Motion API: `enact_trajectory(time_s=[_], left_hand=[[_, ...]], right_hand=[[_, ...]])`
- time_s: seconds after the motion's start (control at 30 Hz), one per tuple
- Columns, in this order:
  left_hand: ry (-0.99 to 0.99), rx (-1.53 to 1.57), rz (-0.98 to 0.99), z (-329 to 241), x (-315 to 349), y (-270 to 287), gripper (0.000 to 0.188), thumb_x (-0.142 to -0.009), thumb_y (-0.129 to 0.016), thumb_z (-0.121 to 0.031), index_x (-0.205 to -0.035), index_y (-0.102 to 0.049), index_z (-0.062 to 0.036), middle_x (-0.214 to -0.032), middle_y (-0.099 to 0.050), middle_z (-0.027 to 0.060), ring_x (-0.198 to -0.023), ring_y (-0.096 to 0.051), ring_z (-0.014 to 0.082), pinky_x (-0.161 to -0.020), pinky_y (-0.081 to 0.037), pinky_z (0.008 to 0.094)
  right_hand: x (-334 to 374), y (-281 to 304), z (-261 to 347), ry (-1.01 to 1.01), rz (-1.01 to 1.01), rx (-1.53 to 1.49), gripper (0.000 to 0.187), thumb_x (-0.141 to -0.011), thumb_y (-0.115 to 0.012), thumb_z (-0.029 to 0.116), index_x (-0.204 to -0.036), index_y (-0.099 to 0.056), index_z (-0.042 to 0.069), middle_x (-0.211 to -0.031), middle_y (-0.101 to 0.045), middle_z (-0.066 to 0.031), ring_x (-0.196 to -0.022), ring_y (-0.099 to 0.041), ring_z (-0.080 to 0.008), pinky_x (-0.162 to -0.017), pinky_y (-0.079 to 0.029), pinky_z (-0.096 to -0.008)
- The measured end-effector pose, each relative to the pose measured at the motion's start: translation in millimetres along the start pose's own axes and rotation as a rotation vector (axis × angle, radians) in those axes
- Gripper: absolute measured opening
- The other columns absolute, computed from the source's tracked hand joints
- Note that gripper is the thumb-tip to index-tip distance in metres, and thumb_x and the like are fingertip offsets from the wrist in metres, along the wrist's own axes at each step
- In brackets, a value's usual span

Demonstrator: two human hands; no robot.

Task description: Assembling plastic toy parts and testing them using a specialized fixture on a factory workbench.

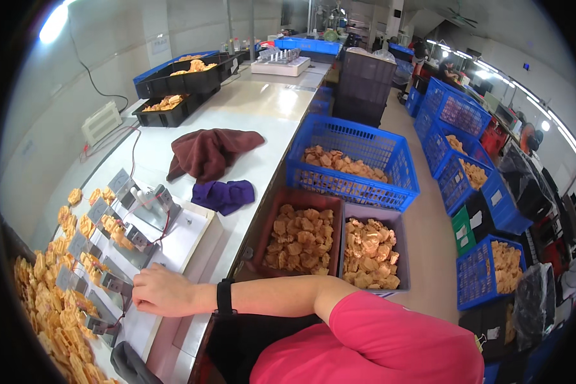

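My right hand (163, 291), with a black band on its wrist, reaches in from the right over the white bench. Its fingers are curled beside a small grey fixture (117, 283) in a row of similar ones; whatever they pinch is hidden. Tan lumpy pieces (114, 229) sit in some of the fixtures, and a heap of them (51, 307) lies along the left side. A white board (195, 233) lies under the row. A dark grey soft item (133, 363) lies at the near edge. My left hand is out of view.
A brown cloth (211, 153) and a purple cloth (224, 195) lie on the bench. Beside it stand a blue crate (403, 168), a reddish bin (335, 208) and a grey bin (400, 240), all holding tan pieces. Black trays (166, 116) stand farther back; more blue crates (467, 275) line the aisle.
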State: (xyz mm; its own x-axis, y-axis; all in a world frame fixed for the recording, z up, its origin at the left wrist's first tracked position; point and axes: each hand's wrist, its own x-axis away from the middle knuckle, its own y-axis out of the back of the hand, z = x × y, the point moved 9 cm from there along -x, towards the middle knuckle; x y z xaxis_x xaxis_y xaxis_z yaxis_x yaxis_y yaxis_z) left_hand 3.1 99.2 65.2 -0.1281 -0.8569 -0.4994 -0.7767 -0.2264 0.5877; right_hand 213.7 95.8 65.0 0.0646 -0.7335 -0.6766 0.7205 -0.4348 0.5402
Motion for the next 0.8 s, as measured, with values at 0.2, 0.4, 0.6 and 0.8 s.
enact_trajectory(time_s=[0.2, 0.4, 0.6, 0.8], left_hand=[[0.012, 0.049, 0.001, 0.3, -0.3, -1.7, 0.04, -0.096, -0.063, -0.029, -0.105, -0.065, 0.0107, -0.097, -0.065, 0.0238, -0.086, -0.062, 0.0318, -0.079, -0.051, 0.0387], [0.092, 0.09, 0.04, 47.8, -0.8, -15.5, 0.025, -0.098, -0.053, -0.016, -0.108, -0.057, 0.0068, -0.109, -0.055, 0.0171, -0.105, -0.051, 0.028, -0.094, -0.041, 0.038], [0.14, 0.198, 0.042, 42.4, 2.8, -14.1, 0.02, -0.095, -0.056, -0.013, -0.105, -0.059, 0.0042, -0.106, -0.054, 0.0146, -0.103, -0.051, 0.0275, -0.093, -0.041, 0.0373], [0.074, 0.08, 0.017, 24.6, -0.5, -15.2, 0.014, -0.091, -0.061, -0.008, -0.102, -0.062, 0.0008, -0.108, -0.056, 0.0135, -0.106, -0.051, 0.0276, -0.095, -0.041, 0.0362]], right_hand=[[1.0, 3.2, 0.7, 0.006, -0.008, 0.009, 0.01, -0.083, -0.065, 0.019, -0.075, -0.061, 0.014, -0.083, -0.055, -0.0021, -0.088, -0.055, -0.0208, -0.082, -0.04, -0.0355], [1.3, 7.0, 3.5, 0.017, -0.006, 0.042, 0.009, -0.083, -0.066, 0.021, -0.078, -0.062, 0.014, -0.085, -0.055, -0.0015, -0.088, -0.055, -0.0207, -0.082, -0.04, -0.0362], [-0.6, 5.9, 4.3, 0.021, 0.012, 0.036, 0.008, -0.083, -0.066, 0.02, -0.08, -0.063, 0.014, -0.085, -0.055, -0.0018, -0.088, -0.056, -0.0214, -0.081, -0.041, -0.0374], [-3.0, 14.9, 5.0, 0.035, 0.038, 0.068, 0.007, -0.084, -0.067, 0.02, -0.085, -0.065, 0.013, -0.084, -0.059, -0.0005, -0.084, -0.059, -0.0222, -0.077, -0.042, -0.0364]])
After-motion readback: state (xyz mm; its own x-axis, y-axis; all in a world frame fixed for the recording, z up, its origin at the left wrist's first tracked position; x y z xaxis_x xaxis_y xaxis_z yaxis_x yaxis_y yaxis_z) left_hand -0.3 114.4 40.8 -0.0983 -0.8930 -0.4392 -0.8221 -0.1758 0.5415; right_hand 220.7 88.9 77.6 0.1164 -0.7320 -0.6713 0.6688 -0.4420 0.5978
